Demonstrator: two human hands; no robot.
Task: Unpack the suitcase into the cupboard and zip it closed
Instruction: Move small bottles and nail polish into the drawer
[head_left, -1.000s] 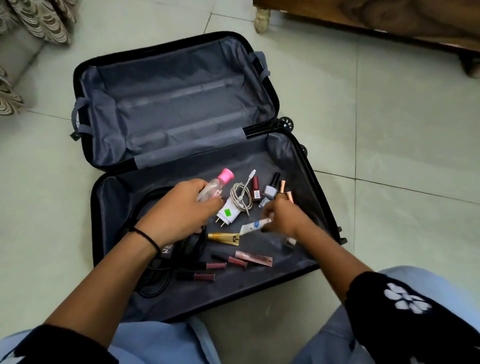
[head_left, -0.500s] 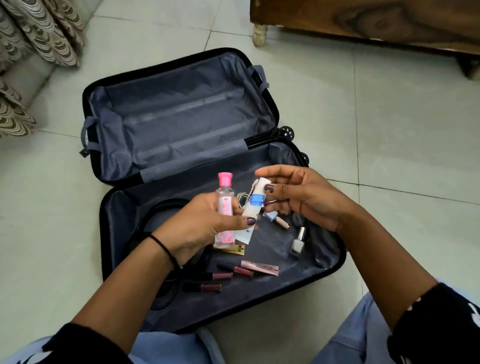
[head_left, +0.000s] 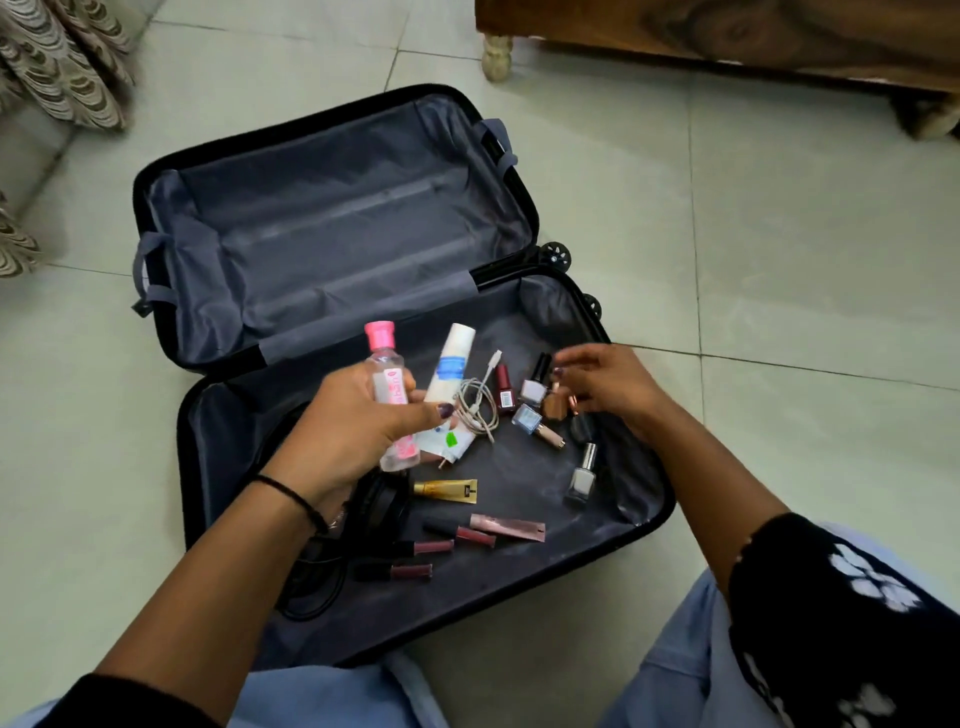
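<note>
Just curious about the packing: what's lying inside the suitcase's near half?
Nail polish bottles, lip glosses, a gold tube and a white cable. The left hand, holding a pink-capped bottle, hides part of a black corded device.

Large, glossy floor tiles (head_left: 810, 223) in pale grey-green, crossed by thin dark grout lines (head_left: 694, 208). At top right, lower edge of dark wooden furniture (head_left: 727, 31) with swirling grain, raised on a short cream turned foot (head_left: 497, 54). At top left, draped fabric (head_left: 67, 67) in a brown-and-cream scalloped pattern, hanging to the floor. Soft, even light.
</note>
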